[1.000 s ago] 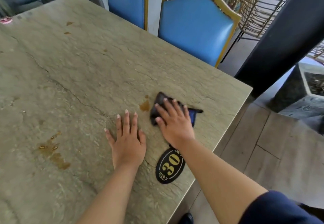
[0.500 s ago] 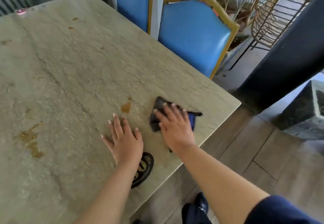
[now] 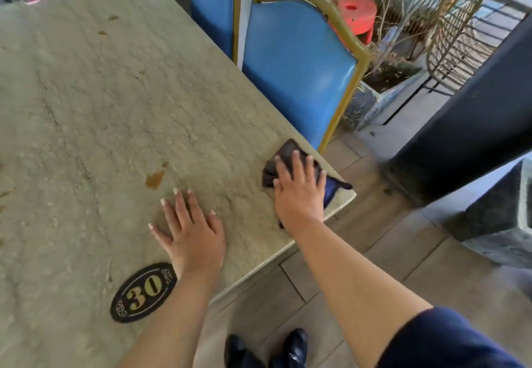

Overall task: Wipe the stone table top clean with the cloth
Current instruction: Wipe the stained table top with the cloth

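Right hand (image 3: 299, 192), grip flat with fingers extended, presses the cloth (image 3: 283, 160) at the surface (image 3: 115, 103) corner; the brown stain (image 3: 154, 179) lies leftward, nearer the flat left hand (image 3: 191, 234).

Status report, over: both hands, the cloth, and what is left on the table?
Right hand flat on dark cloth at table corner. Left hand flat on stone table top, holding nothing. Brown stain unwiped, ahead of left hand. Number plaque "30" beside left wrist.
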